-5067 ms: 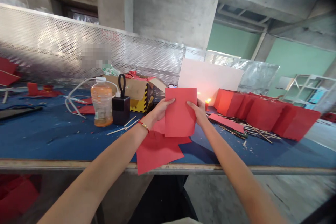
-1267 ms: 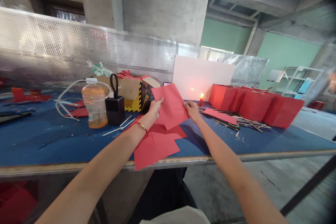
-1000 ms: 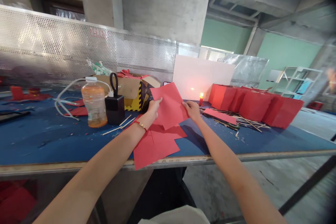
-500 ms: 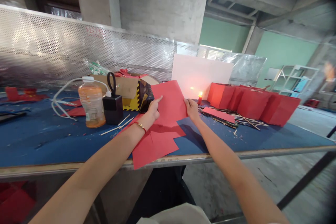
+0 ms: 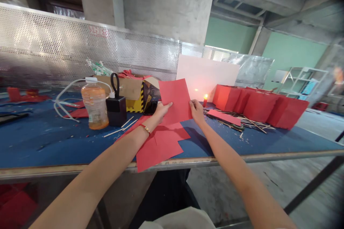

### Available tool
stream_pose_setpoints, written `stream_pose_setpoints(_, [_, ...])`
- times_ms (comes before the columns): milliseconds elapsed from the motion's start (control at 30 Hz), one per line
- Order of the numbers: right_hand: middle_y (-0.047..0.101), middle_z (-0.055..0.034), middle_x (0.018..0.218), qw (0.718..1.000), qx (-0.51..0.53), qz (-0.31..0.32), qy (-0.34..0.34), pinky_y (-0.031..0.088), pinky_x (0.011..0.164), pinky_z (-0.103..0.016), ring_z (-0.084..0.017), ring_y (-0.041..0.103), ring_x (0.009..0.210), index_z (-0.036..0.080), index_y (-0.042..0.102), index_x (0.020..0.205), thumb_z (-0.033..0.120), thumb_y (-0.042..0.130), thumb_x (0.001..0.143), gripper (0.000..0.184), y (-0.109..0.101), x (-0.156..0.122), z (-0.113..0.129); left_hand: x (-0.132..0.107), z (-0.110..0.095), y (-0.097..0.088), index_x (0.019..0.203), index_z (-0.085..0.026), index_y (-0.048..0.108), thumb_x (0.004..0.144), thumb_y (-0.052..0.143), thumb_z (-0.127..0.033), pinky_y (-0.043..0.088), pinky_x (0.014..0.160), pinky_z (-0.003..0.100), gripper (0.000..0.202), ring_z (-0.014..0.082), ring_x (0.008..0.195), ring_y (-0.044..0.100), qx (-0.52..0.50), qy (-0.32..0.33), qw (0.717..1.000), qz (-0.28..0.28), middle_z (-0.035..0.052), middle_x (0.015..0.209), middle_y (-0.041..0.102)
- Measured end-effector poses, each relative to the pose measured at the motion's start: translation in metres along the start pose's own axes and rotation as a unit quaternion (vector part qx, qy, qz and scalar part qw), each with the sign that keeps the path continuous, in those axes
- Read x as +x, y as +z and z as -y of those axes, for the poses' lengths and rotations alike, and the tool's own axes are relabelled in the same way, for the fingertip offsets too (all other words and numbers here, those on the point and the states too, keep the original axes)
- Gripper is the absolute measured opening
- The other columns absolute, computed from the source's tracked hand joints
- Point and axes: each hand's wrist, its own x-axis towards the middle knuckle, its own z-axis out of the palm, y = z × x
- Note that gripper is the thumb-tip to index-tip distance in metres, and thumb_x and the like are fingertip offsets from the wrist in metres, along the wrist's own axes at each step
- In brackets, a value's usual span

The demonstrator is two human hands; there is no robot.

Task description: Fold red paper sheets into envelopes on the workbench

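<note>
A red sheet of paper [image 5: 176,98] is held up above the table between both hands. My left hand [image 5: 161,111] pinches its left edge, thumb on the near face and the other fingers behind. At the right edge, my right hand [image 5: 197,111] grips the sheet, its thumb in front. Below the raised sheet, more red paper sheets [image 5: 158,149] lie overlapping, one reaching past the table's front edge. A lit red candle [image 5: 205,101] stands just beyond my right hand.
Right of the candle are thin sticks [image 5: 258,124], a narrow red strip [image 5: 224,116] and several red paper bags [image 5: 259,105]. On the left stand an orange-tinted bottle [image 5: 94,105], a black power bank [image 5: 116,111] and a cardboard box [image 5: 129,91]. A white board [image 5: 208,73] rises behind.
My left hand has moved from a pointing finger on the sheet to a thumb grip at its left edge. The sheet has turned slightly more upright. My right hand keeps its hold.
</note>
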Motion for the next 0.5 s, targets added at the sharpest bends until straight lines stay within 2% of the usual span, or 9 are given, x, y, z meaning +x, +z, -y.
stream_pose_setpoints(100, [0.052, 0.0013, 0.066, 1.000, 0.029, 0.002, 0.012, 0.035, 0.064, -0.028, -0.016, 0.048, 0.066, 0.022, 0.052, 0.076, 0.055, 0.043, 0.084, 0.035, 0.000, 0.003, -0.003, -0.001, 0.002, 0.001, 0.091, -0.018, 0.071, 0.068, 0.080, -0.026, 0.048, 0.099, 0.045, 0.026, 0.0294, 0.104, 0.067, 0.051, 0.032, 0.998, 0.026, 0.0130, 0.109, 0.072])
stream_pose_setpoints(167, [0.049, 0.0014, 0.063, 0.999, 0.019, -0.031, 0.007, 0.034, 0.063, -0.029, -0.016, 0.046, 0.065, 0.023, 0.048, 0.069, 0.056, 0.041, 0.084, 0.038, -0.002, 0.004, -0.004, -0.004, 0.000, 0.003, 0.093, -0.018, 0.071, 0.069, 0.080, -0.026, 0.048, 0.099, 0.046, 0.026, 0.0295, 0.103, 0.067, 0.052, 0.032, 0.997, 0.051, 0.0127, 0.111, 0.072])
stream_pose_setpoints(267, [0.045, 0.0013, 0.060, 0.997, -0.019, -0.080, -0.002, 0.032, 0.062, -0.030, -0.017, 0.043, 0.063, 0.023, 0.042, 0.062, 0.055, 0.037, 0.087, 0.040, -0.004, 0.006, -0.005, -0.010, -0.007, 0.007, 0.095, -0.018, 0.071, 0.069, 0.080, -0.023, 0.049, 0.098, 0.047, 0.029, 0.0293, 0.102, 0.068, 0.030, 0.014, 0.998, 0.056, 0.0130, 0.110, 0.072])
stream_pose_setpoints(400, [0.036, 0.0025, 0.056, 0.995, -0.032, -0.098, 0.015, 0.029, 0.058, -0.030, -0.015, 0.036, 0.060, 0.024, 0.033, 0.058, 0.056, 0.038, 0.086, 0.043, -0.006, 0.006, -0.003, -0.016, -0.012, 0.011, 0.096, -0.017, 0.071, 0.066, 0.083, -0.023, 0.048, 0.099, 0.046, 0.032, 0.0290, 0.104, 0.068, 0.006, 0.012, 0.997, 0.073, 0.0133, 0.109, 0.073])
stream_pose_setpoints(500, [0.030, 0.0031, 0.057, 0.995, 0.019, -0.085, 0.040, 0.028, 0.055, -0.028, -0.014, 0.033, 0.059, 0.024, 0.029, 0.058, 0.059, 0.041, 0.085, 0.046, -0.006, 0.005, -0.003, -0.017, -0.012, 0.011, 0.097, -0.017, 0.071, 0.064, 0.084, -0.025, 0.049, 0.098, 0.047, 0.036, 0.0292, 0.101, 0.069, 0.004, 0.007, 0.997, 0.072, 0.0131, 0.108, 0.073])
